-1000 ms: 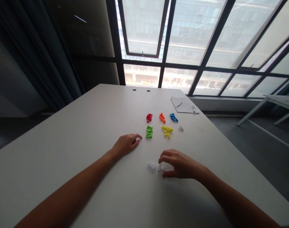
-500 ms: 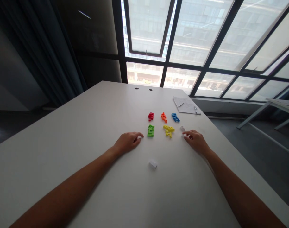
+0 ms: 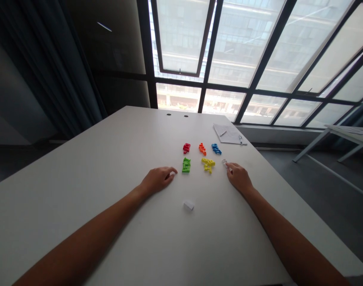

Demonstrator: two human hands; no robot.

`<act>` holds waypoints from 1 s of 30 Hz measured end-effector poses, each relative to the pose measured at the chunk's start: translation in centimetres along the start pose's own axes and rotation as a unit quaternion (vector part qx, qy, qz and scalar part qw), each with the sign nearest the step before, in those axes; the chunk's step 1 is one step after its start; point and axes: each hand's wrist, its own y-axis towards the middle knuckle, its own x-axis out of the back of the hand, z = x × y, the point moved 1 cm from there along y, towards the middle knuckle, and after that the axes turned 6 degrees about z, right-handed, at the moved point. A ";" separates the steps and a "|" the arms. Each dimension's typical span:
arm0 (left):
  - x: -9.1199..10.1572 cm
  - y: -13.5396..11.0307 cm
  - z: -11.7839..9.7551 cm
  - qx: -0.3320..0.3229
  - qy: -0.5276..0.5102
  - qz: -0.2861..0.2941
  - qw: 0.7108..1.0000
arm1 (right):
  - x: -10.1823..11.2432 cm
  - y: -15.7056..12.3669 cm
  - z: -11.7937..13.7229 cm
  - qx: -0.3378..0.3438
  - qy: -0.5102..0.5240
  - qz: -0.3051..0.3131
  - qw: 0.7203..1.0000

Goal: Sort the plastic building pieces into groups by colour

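L hand point(image 3: 157, 179) loose, nothing seen in it, resting on desk point(image 3: 80, 167), just left of green piece point(image 3: 186, 165). R hand point(image 3: 239, 178) w/ fingertips on small white piece point(image 3: 224, 162), right of yellow piece point(image 3: 208, 165); grip unclear. White block point(image 3: 189, 205) near. Light pinch best.

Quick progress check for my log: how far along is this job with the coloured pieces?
Looks done: the red, orange, blue, green and yellow plastic pieces each form a single-colour cluster. In hand: the right hand has its fingertips at the small white piece beside the yellow cluster. Left: a white block lies apart, nearer the person, with the left hand resting by the green cluster.
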 end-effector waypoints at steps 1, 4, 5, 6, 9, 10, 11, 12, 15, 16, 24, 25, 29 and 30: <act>0.0 0.0 0.0 0.000 0.000 0.001 1.000 | 0.2 -0.1 0.4 -0.002 -0.008 -0.003 1.000; 0.1 0.0 -0.1 0.001 -0.002 0.001 1.000 | 1.0 -0.5 1.6 0.005 -0.004 -0.030 1.000; 0.1 0.0 -0.1 0.002 -0.003 0.000 1.000 | 1.3 -0.7 2.1 0.023 0.006 -0.037 0.999; 0.0 0.0 -0.1 0.003 -0.004 0.000 1.000 | 1.7 -0.9 2.8 0.053 0.018 -0.038 0.998; 0.0 0.1 -0.1 0.007 -0.007 0.003 1.000 | 2.7 -2.1 5.9 0.204 0.058 -0.020 0.977; 0.0 0.2 -0.1 0.007 -0.008 0.004 1.000 | 3.0 -2.7 7.2 0.257 0.071 -0.011 0.964; 0.0 0.2 -0.1 0.006 -0.009 0.004 1.000 | 3.2 -3.3 8.6 0.303 0.086 -0.006 0.949; 0.0 0.2 -0.1 0.004 -0.010 0.004 1.000 | 3.4 -3.9 10.0 0.342 0.099 0.007 0.935; 0.1 0.2 -0.3 0.002 -0.009 0.004 1.000 | 3.5 -5.5 13.9 0.418 0.134 0.048 0.897; 0.1 0.2 -0.3 0.003 -0.008 0.004 1.000 | 3.4 -5.9 14.8 0.433 0.141 0.059 0.888; -0.1 0.2 -0.2 0.006 -0.006 0.008 1.000 | 2.3 -5.3 14.5 0.407 0.171 0.085 0.893; -0.1 0.2 -0.1 0.006 -0.006 0.009 1.000 | 2.3 -5.0 13.9 0.395 0.172 0.082 0.899; -0.2 0.2 0.0 0.007 -0.004 0.007 1.000 | 2.4 -4.0 11.6 0.368 0.174 0.097 0.908; -0.2 0.2 0.0 0.006 -0.002 0.005 1.000 | 2.5 -4.0 11.3 0.363 0.179 0.106 0.908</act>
